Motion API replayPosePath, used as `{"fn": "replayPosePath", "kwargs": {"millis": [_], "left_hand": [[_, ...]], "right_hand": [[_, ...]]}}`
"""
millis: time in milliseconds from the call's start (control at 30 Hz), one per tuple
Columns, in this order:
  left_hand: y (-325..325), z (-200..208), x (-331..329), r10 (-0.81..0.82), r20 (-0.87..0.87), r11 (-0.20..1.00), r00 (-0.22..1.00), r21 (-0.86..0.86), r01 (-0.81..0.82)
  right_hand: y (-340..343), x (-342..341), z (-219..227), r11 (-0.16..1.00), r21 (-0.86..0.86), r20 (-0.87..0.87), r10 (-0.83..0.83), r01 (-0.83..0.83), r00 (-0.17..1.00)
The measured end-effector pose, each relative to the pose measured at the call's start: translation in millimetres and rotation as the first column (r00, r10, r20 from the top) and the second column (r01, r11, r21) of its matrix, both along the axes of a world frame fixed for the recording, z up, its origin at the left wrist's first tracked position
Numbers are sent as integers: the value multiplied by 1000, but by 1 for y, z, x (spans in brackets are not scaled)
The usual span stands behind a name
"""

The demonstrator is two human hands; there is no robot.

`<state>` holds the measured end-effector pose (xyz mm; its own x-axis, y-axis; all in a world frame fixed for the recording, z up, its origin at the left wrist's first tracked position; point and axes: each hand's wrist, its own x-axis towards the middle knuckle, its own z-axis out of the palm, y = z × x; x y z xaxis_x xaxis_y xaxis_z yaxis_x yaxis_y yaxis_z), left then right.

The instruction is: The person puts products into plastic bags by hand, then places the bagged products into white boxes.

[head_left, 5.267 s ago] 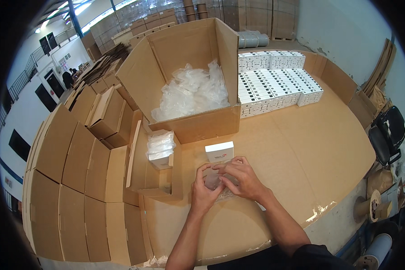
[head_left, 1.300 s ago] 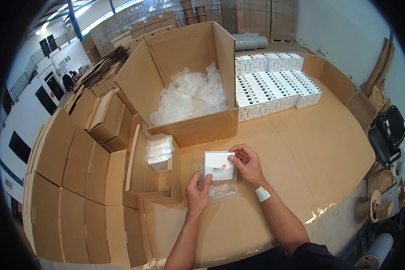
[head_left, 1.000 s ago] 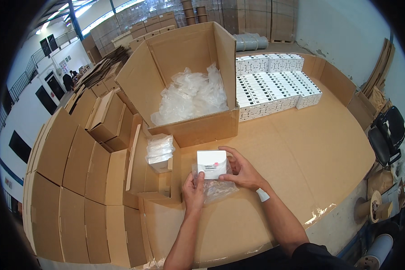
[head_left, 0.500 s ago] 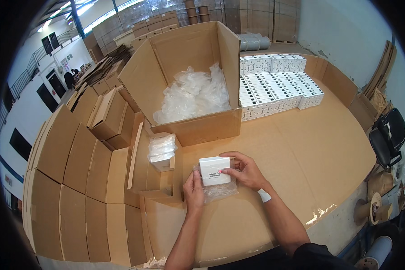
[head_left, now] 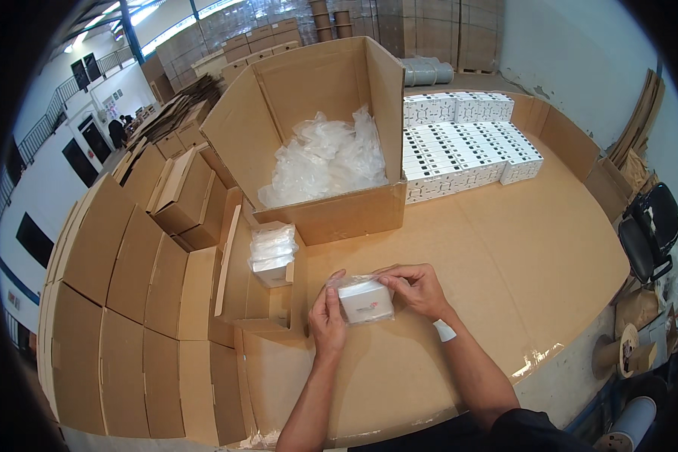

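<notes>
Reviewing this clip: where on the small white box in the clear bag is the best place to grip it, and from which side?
Grip the small white box by its short left and right ends, coming in from both sides as the left hand and right hand do. It lies flat on the cardboard-covered table, and the loose clear bag looks slippery on top.

Small box (head_left: 365,300) between both hands, apparently inside a bag; open carton (head_left: 320,143) behind, stacked boxes (head_left: 463,143) right.
</notes>
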<state>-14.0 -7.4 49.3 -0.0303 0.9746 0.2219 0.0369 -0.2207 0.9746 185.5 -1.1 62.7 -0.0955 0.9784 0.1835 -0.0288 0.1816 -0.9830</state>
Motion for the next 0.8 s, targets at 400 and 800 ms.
{"fn": "replayPosePath", "kwargs": {"millis": [400,800], "left_hand": [[-4,-2,4,7,2,997,1000,77,-7],[5,-25,4,-98,523,992,847,-14,124]], "right_hand": [[-6,-8,3,996,-24,-275,77,-87,958],[-6,-10,9,986,-19,-218,158,-166,963]]}}
